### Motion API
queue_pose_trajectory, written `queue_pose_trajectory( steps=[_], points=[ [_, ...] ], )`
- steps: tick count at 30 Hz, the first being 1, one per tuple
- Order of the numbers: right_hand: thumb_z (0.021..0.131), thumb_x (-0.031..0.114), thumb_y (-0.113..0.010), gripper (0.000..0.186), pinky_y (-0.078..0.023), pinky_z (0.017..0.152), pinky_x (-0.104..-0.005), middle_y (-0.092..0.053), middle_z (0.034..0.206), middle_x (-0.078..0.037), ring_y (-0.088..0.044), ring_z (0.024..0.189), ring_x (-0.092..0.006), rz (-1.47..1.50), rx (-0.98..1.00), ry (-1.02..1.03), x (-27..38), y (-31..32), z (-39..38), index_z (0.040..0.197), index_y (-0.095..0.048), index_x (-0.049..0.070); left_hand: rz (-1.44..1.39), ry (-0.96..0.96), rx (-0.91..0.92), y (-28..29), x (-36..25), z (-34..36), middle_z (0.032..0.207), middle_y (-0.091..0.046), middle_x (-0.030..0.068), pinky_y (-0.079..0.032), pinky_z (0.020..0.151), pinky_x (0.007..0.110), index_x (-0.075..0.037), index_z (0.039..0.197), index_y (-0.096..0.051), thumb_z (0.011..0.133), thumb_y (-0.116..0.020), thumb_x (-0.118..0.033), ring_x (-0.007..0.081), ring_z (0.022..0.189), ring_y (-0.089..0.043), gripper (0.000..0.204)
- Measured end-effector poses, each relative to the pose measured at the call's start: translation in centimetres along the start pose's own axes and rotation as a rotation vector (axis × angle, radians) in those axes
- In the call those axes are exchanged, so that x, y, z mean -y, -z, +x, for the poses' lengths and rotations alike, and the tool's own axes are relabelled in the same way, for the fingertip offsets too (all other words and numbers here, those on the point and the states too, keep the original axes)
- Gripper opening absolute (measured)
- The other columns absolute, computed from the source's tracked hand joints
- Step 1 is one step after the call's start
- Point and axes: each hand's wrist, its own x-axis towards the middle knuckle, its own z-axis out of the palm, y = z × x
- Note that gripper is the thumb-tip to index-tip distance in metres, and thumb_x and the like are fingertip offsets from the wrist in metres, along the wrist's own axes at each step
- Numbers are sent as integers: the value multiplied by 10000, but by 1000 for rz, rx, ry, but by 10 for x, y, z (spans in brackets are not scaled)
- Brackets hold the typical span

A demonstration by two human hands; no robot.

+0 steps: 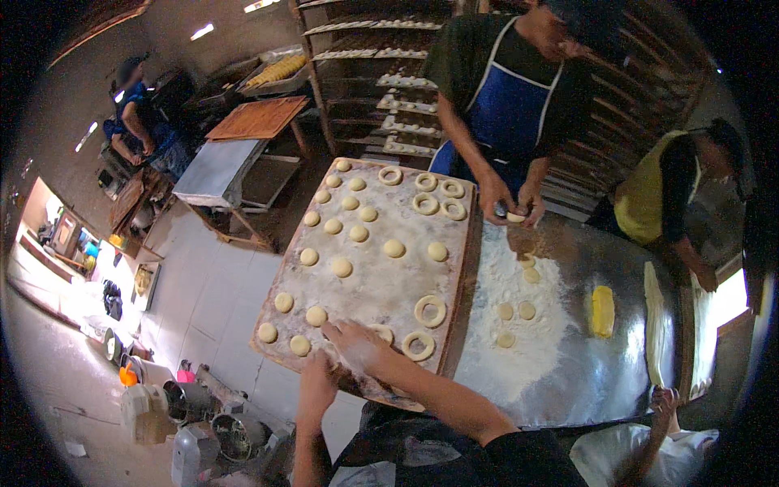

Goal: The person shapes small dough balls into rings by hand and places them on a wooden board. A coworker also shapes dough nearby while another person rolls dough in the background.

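A floured wooden board (365, 290) holds several round dough balls (342, 267) and several dough rings (430, 311). At its near edge, my right hand (357, 347) reaches in low over the surface with its fingers bent. It sits beside a dough ring (381, 332) that my hand partly covers. My left hand (319, 380) is just left of it, by the board's edge, fingers drawn together. The two hands are close to each other. Whatever lies between the fingers is hidden. A dough ball (300, 346) rests next to my left hand.
Right of the board, a metal table (560, 381) bears flour, small dough pieces (505, 312), a yellow block (602, 312) and a long dough strip (652, 325). A person in a blue apron (507, 105) handles dough across from me. Racks of trays (406, 81) stand behind; buckets (239, 434) at left.
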Motion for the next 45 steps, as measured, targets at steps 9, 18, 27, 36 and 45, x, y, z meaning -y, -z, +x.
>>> queue_pose_trajectory(
  steps=[9, 18, 27, 36, 45],
  points=[
    [828, 191, -726, 295, -525, 889, -367, -704, 1079, -135, -679, 1012, -265, 94, -400, -906, -117, 107, -257, 1085, -687, 53, -292, -378, 462, -23, -125, 21, 868, -652, 208, -494, 730, 454, 6, 999, -600, 859, -707, -194, 371, 827, -654, 266],
    [803, 262, -710, 261, -458, 908, -484, -601, 1099, -161, -552, 1102, -362, -288, -521, -980, -199, 117, -347, 1018, -669, 119, -35, -874, 437, -223, -269, 15, 989, -630, 197, -487, 875, 426, -38, 1150, -595, 884, -685, -191, 402, 948, -617, 320],
    [769, 85, -742, 340, -515, 773, -333, -619, 911, -103, -625, 826, -195, 645, -746, -694, -156, 151, -353, 1046, -547, 61, -585, -410, 580, -176, -300, -18, 995, -688, 173, -564, 797, 336, -7, 1171, -644, 926, -684, -179, 260, 907, -708, 302],
    [718, 49, -768, 614, -519, 788, -393, -578, 1102, -107, -592, 999, -257, 194, -946, -606, -141, 149, -272, 1258, -478, 71, -566, -519, 159, -151, -292, -20, 947, -662, 126, -538, 770, 363, -61, 1179, -615, 758, -769, -48, 279, 851, -670, 448],
    [805, 41, -634, 525, -555, 839, -392, -645, 974, -124, -635, 928, -266, 1912, -595, -107, -116, 139, -256, 1297, -450, 52, -1158, -481, 193, -130, -255, -13, 1055, -524, 132, -511, 792, 359, -50, 1352, -369, 905, -557, 22, 231, 904, -585, 490]
  ],
)
